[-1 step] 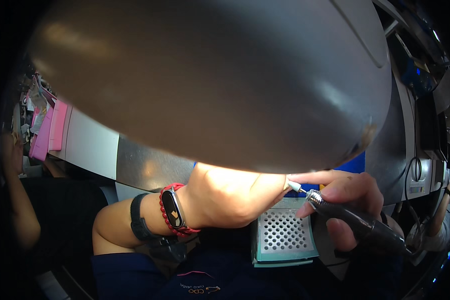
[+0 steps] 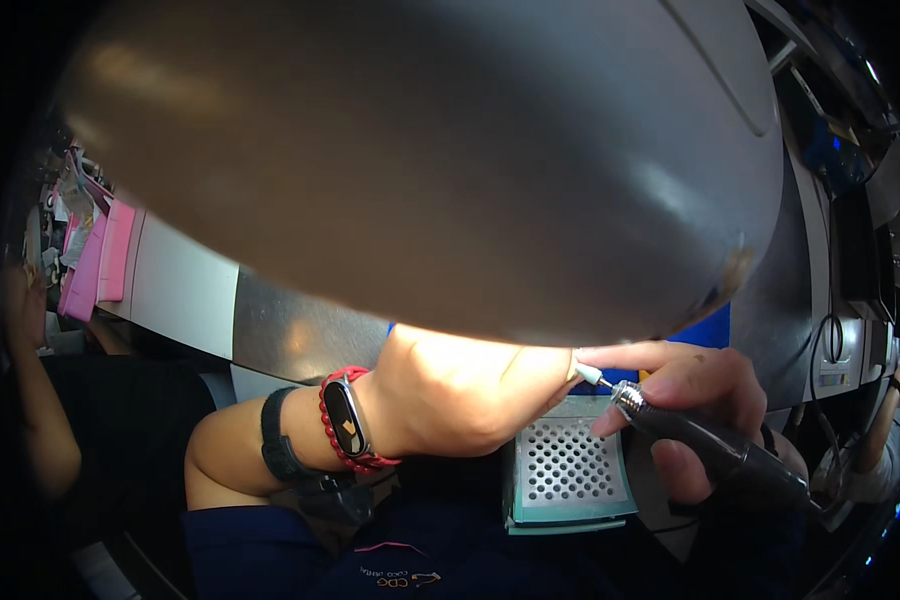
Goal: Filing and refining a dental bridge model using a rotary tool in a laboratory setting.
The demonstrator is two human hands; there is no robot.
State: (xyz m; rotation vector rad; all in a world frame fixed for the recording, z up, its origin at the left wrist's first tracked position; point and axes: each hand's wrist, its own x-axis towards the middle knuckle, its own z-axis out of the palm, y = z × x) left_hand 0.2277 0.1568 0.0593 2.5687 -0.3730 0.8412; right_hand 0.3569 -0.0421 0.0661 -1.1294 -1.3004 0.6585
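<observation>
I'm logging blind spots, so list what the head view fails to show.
Head view:
- Left hand: the ends of its fingers, and most of anything they may hold, are hidden by the grey dome.
- Pale bit: too small at its tip to tell what it touches.
- Blue surface: mostly covered by the dome.
- Pink tray: contents too small and dim near the rim.
</observation>
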